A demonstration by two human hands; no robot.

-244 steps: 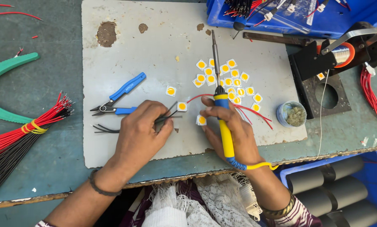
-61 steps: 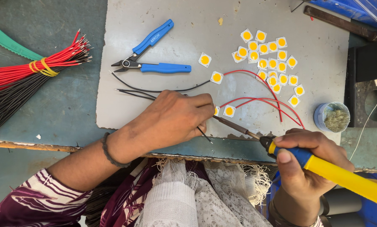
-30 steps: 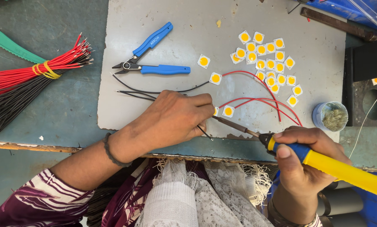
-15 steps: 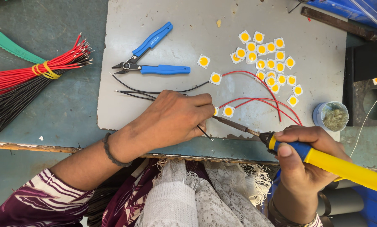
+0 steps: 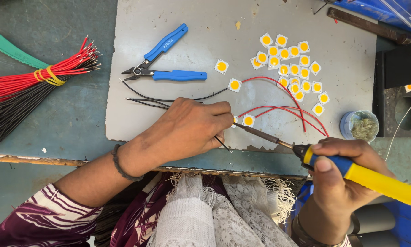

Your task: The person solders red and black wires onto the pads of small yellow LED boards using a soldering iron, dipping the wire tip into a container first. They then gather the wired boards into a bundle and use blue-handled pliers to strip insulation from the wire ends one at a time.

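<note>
A grey work mat (image 5: pixel 306 123) is spread over the bench, and everything in hand lies near its front edge. At the left a bundle of red and black wires (image 5: pixel 27 91) is laid, bound with a yellow band; blue-handled cutters (image 5: pixel 169 64) are left open on the mat. The left hand (image 5: pixel 187 128) is closed, fingertips pinched on a thin black wire (image 5: pixel 169 99) that is pressed to a small square chip with a yellow centre (image 5: pixel 248 120). The right hand (image 5: pixel 343 174) is wrapped firmly around the yellow-and-blue soldering iron (image 5: pixel 352 171), whose tip is brought against that chip's edge. Soldering of the wire to the chip appears to be the step in hand. A steady hold is called for until the joint sets. More such chips (image 5: pixel 292 64) are clustered beyond, with red leads (image 5: pixel 288 110) already attached to some.
</note>
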